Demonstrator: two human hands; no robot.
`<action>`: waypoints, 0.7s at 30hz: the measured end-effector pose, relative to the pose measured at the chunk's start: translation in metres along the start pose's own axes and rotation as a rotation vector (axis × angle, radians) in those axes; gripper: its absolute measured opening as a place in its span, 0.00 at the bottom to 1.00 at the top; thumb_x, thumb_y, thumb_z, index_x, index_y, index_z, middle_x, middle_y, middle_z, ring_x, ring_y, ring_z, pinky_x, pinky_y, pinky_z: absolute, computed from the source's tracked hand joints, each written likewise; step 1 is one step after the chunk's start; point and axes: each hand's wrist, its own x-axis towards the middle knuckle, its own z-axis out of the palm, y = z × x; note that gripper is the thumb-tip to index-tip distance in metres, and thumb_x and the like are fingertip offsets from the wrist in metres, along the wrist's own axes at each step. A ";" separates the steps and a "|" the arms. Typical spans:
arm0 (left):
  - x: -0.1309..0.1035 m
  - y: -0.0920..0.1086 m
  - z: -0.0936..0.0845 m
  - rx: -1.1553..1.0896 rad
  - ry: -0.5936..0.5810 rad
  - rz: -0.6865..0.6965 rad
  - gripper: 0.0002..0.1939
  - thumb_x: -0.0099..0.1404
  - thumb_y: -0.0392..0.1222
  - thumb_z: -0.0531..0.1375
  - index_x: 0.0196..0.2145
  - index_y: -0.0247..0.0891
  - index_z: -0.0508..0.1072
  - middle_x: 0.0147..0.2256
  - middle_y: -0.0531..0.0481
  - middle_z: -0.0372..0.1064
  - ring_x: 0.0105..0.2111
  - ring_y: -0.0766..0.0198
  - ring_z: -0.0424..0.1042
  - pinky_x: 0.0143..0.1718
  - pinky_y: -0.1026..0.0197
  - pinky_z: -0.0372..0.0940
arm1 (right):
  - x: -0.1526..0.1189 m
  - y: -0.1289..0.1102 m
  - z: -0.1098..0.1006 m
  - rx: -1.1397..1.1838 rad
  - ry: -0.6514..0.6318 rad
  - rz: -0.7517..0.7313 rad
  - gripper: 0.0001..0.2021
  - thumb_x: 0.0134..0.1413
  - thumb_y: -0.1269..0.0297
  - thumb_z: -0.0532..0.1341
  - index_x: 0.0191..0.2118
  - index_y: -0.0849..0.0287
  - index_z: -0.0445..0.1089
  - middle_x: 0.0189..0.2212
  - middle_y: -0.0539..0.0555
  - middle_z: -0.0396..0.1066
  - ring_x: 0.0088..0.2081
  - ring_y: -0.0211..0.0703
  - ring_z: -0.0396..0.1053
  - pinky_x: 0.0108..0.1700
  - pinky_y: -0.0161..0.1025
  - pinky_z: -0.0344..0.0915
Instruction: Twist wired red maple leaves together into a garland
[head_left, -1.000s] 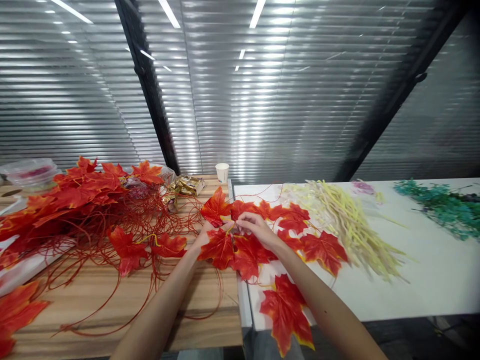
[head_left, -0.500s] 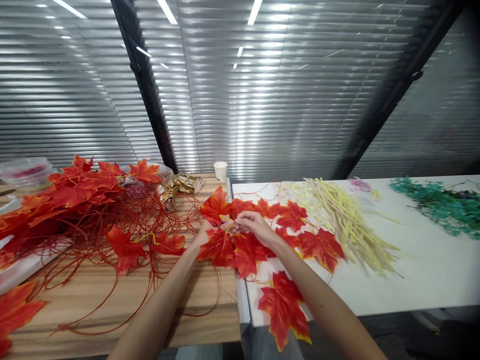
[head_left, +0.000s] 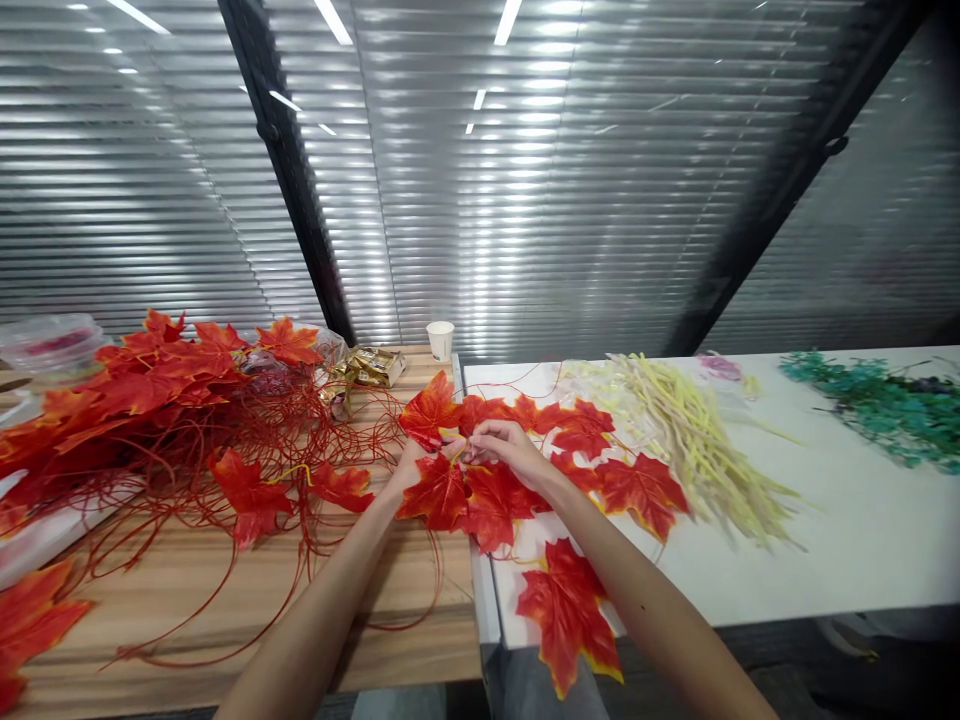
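Observation:
Above the seam between two tables, my left hand (head_left: 414, 460) is closed on an artificial maple leaf (head_left: 429, 412) near its yellow stem, its fingers partly covered by leaves. My right hand (head_left: 510, 446) meets it, with thumb and fingers pinched at the same stem joint; the small part between the fingertips is hard to make out. Red-orange leaves of the garland (head_left: 491, 505) hang just below both hands. More of its leaves (head_left: 641, 490) spread to the right over the white table, and one large leaf (head_left: 568, 615) hangs over the front edge under my right forearm.
On the wooden table (head_left: 405, 655) lie a heap of red maple leaves (head_left: 150, 385) and tangled red cords (head_left: 300, 440). A gold packet (head_left: 375, 366) and a paper cup (head_left: 441, 341) stand behind. The white table (head_left: 847, 540) bears pale yellow stems (head_left: 690, 440) and teal foliage (head_left: 892, 410).
Almost nothing differs. Both hands stay together at the leaf stem, with only a slight shift of the right fingers and of the view.

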 end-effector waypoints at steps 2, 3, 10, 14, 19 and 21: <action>0.000 -0.002 -0.001 0.011 0.015 0.007 0.16 0.47 0.46 0.64 0.30 0.31 0.70 0.23 0.48 0.67 0.25 0.66 0.67 0.24 0.66 0.60 | 0.000 0.000 0.000 -0.013 -0.006 -0.005 0.09 0.45 0.60 0.62 0.28 0.62 0.67 0.25 0.52 0.70 0.30 0.38 0.69 0.36 0.36 0.64; 0.000 -0.003 -0.001 0.016 0.017 0.013 0.16 0.48 0.46 0.64 0.30 0.31 0.70 0.23 0.48 0.67 0.25 0.66 0.67 0.24 0.66 0.60 | 0.000 0.001 0.000 -0.020 -0.010 -0.008 0.09 0.45 0.60 0.62 0.28 0.62 0.67 0.25 0.52 0.70 0.30 0.38 0.69 0.36 0.36 0.64; 0.000 0.001 0.004 0.022 0.036 0.053 0.18 0.47 0.50 0.63 0.30 0.32 0.69 0.22 0.48 0.67 0.25 0.65 0.68 0.24 0.66 0.60 | 0.000 0.001 -0.002 -0.046 0.003 -0.004 0.10 0.44 0.59 0.62 0.29 0.61 0.68 0.26 0.52 0.70 0.30 0.38 0.69 0.35 0.35 0.64; -0.002 0.005 0.006 -0.003 0.040 0.059 0.18 0.48 0.49 0.63 0.30 0.32 0.68 0.22 0.49 0.66 0.25 0.66 0.67 0.23 0.66 0.61 | -0.001 0.000 -0.002 -0.063 0.002 -0.011 0.11 0.45 0.58 0.62 0.30 0.62 0.69 0.27 0.52 0.70 0.31 0.37 0.68 0.36 0.34 0.64; 0.001 0.000 0.004 -0.030 0.046 0.039 0.15 0.48 0.45 0.64 0.30 0.32 0.68 0.22 0.49 0.66 0.24 0.66 0.67 0.23 0.67 0.60 | -0.002 -0.005 0.000 -0.084 0.007 -0.004 0.13 0.44 0.55 0.62 0.30 0.62 0.69 0.27 0.52 0.70 0.31 0.36 0.68 0.36 0.34 0.64; 0.003 -0.003 0.004 -0.039 0.047 0.036 0.14 0.48 0.45 0.63 0.29 0.33 0.68 0.22 0.50 0.66 0.23 0.67 0.67 0.22 0.67 0.60 | -0.002 -0.006 0.000 -0.079 0.008 0.014 0.14 0.44 0.55 0.62 0.31 0.62 0.70 0.28 0.52 0.70 0.31 0.37 0.68 0.36 0.35 0.64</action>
